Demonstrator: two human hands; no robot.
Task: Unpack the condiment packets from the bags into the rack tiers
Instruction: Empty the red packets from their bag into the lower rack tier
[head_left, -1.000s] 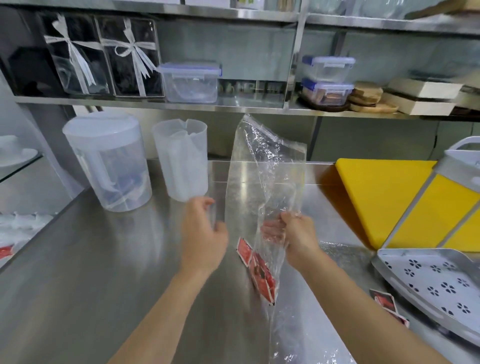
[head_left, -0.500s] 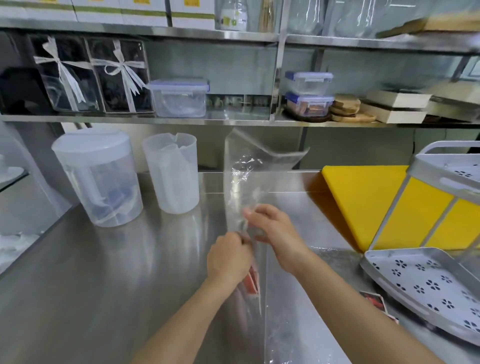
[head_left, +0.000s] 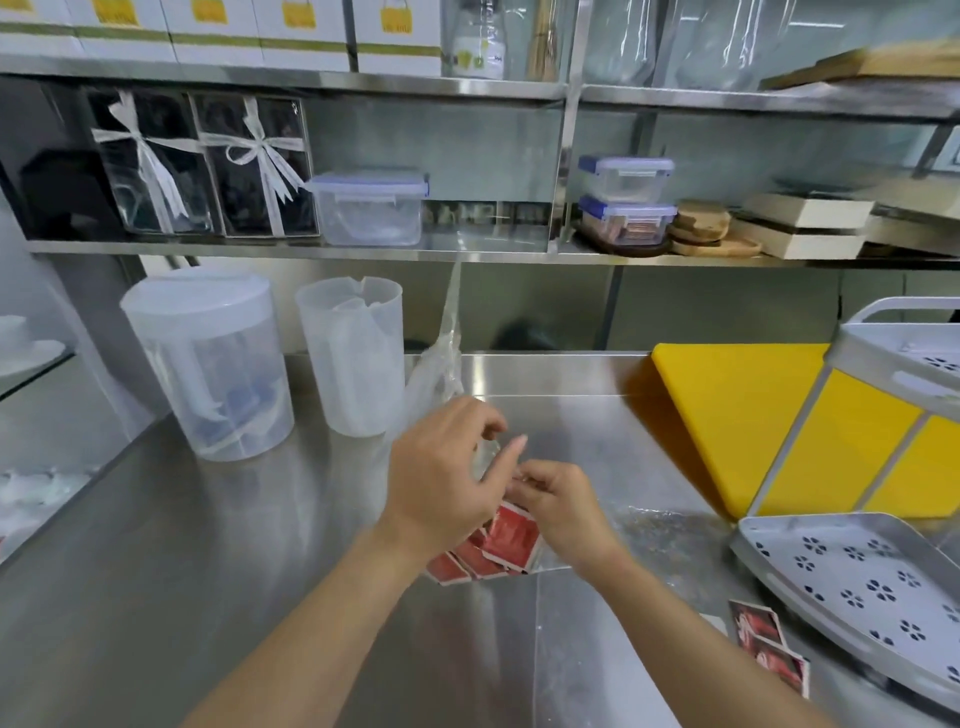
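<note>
Both hands meet over the steel counter (head_left: 208, 571); the left hand (head_left: 441, 488) and right hand (head_left: 563, 512) pinch the clear bag (head_left: 441, 364), red condiment packets (head_left: 493, 545) bunched beneath them; two more packets (head_left: 769, 649) lie beside the white rack (head_left: 857, 587), its lower tier bare.

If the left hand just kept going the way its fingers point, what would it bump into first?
The left hand points up and to the right, toward the right hand. It would probably meet the clear plastic bag pinched between them, then the right hand's fingertips, though depth is hard to judge here.
</note>
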